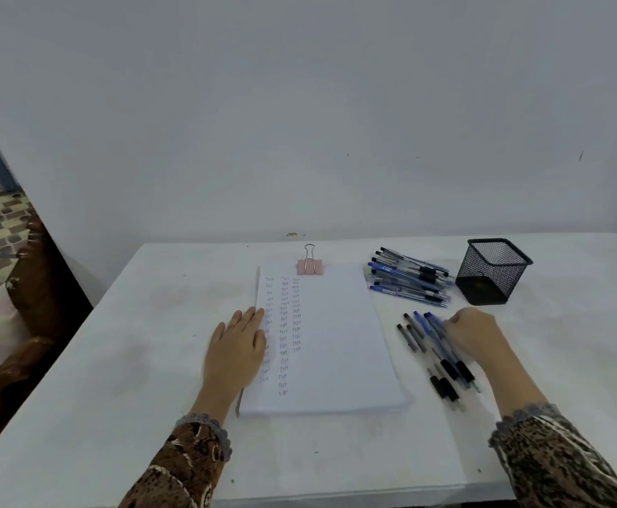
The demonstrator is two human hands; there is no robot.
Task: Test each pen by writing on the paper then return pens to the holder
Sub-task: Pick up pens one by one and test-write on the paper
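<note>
Resting flat on paper [336, 335], left hand [235, 348]; right hand [477, 333] fingers curled over pens [442, 355].

Paper [336, 342]: columns of "Test" (handwritten, faint).

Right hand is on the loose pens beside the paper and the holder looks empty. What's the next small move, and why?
Probably close the right hand on one pen from the near row of blue and black pens and lift it. The black mesh holder holds no pens, the left hand lies flat on the clipped white paper stack, and the right grip is blurred.
</note>
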